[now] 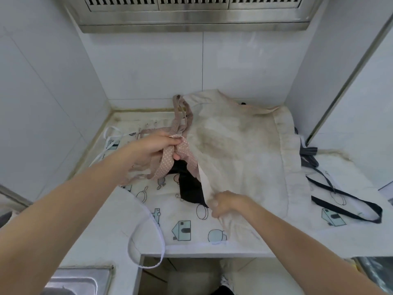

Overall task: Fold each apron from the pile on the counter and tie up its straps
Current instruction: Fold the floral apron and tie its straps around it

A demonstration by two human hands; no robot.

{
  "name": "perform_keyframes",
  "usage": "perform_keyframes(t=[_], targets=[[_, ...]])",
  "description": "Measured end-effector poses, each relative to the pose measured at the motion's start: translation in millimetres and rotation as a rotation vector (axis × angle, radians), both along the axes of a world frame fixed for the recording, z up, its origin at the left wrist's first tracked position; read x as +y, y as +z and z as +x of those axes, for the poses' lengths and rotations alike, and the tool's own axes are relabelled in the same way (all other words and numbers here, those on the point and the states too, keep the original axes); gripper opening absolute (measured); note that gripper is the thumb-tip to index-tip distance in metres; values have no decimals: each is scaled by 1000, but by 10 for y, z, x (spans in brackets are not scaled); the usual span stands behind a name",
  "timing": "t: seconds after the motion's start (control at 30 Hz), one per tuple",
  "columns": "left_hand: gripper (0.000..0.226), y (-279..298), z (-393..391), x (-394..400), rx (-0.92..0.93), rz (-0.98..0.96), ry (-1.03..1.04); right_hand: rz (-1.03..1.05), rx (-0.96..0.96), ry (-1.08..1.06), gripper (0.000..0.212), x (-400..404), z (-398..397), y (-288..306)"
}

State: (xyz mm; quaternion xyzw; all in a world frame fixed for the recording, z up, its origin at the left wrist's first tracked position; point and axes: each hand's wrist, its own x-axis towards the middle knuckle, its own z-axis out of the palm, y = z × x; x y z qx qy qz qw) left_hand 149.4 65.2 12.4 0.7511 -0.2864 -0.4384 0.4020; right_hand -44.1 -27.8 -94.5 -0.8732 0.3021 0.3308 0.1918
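A cream apron [240, 150] lies spread over the pile on the counter, its inner side up. Its pink dotted straps [168, 162] trail off its left edge. My left hand [153, 150] grips those straps near the apron's left corner, fingers curled round them. My right hand [225, 204] pinches the apron's lower left corner at the front. Under it lies a white apron with cartoon prints [182, 224], its white strap [146, 241] hanging over the counter edge. A black apron [189, 188] shows between them, its dark straps [344, 207] looping at the right.
The counter [361, 243] sits in a tiled alcove under a steel hood [191, 15]. A steel sink [76, 282] is at the lower left. A striped grey cloth [308, 154] pokes out at the right.
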Motion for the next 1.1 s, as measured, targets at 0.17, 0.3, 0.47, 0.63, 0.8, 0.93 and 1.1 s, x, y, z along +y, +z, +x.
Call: perform_keyframes(t=[0.17, 0.3, 0.47, 0.63, 0.8, 0.93, 1.1], targets=[[16, 404, 49, -30, 72, 119, -172, -272, -349, -158, 11, -494, -157, 490], [21, 338, -132, 111, -36, 560, -529, -26, -30, 101, 26, -681, -304, 690], [19, 228, 23, 71, 60, 506, -357, 161, 192, 110, 17, -702, -227, 609], [24, -102, 274, -371, -308, 254, 73, 50, 127, 102, 27, -1157, 35, 625], [45, -544, 65, -612, -1117, 268, 169, -276, -172, -22, 22, -1560, 277, 401], [34, -980, -181, -516, -704, 324, -166, -268, -134, -36, 29, -1604, 470, 43], [29, -1293, -122, -428, -310, 443, 77, -224, -143, -10, 30, -1635, 564, -236]])
